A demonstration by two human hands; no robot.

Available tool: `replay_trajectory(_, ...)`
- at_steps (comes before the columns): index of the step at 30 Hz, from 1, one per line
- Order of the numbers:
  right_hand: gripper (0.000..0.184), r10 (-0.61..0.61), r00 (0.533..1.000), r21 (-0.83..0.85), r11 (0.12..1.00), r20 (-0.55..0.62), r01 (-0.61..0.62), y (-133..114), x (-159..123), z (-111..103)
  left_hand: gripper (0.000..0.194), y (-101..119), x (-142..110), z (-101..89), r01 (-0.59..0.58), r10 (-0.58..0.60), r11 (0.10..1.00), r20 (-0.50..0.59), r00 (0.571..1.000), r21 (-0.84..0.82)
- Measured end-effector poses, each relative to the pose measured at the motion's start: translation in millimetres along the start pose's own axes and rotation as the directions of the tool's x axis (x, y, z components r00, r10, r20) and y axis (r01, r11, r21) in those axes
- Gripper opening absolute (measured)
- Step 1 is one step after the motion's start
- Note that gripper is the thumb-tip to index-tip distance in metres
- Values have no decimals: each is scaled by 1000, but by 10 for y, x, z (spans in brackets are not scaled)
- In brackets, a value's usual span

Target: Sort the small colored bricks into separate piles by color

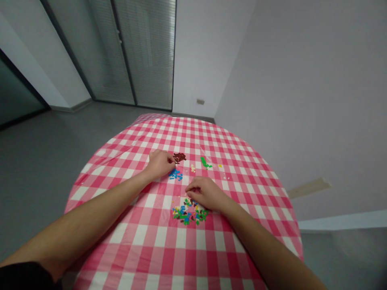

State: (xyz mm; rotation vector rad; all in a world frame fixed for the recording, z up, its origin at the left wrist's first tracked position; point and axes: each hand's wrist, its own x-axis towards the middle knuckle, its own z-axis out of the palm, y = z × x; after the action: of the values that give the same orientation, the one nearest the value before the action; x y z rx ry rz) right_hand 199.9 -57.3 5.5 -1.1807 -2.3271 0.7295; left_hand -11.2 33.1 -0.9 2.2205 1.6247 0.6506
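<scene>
My left hand (161, 163) is closed, thumb and fingertips together. Its fingertips are beside a small heap of dark brown toy bricks (179, 157) and just above a group of blue toy bricks (175, 174). Whether a piece is pinched there is too small to tell. Over the far edge of a mixed-colour pile of tiny bricks (186, 216), my right hand (207, 193) has its fingers curled in towards the thumb. What those fingertips hold, if anything, I cannot make out. Between the hands and beyond lie cream bricks (192, 168) and green bricks (206, 162).
A yellow piece (220, 166) and several tiny pale pieces lie to the right of the green ones. All rest on a round table with a red-and-white checked cloth (169, 262). Behind it stand a glass partition with blinds (151, 60) and a white wall (302, 80).
</scene>
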Motion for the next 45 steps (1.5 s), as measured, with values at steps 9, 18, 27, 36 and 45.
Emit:
replay_trajectory(9, 15, -16, 1000, -103, 995, -14, 15, 3, 10, -8, 18, -18, -27, -63, -127, 128, 992, -80, 989, 19)
replay_trajectory(18, 22, 127, 990, -369, 918, -68, -143, 174, 23, -83, 16, 191, -231, -271, -539, 649, 758, 344, 679, -367)
replay_trajectory(27, 18, 89, 989, -368, 921, -117, -126, 198, -11, -156, 19, 184, -283, -263, -579, 665, 745, 436, 606, -332)
replay_trajectory(36, 18, 73, 992, -310, 945, -107, -103, 212, 8, -127, 13, 234, -326, -248, -574, 660, 747, 481, 578, -335)
replay_trajectory(45, 17, 154, 982, -304, 935, -112, -182, 201, 15, -118, 17, 243, -364, -177, -526, 667, 745, 459, 586, -410)
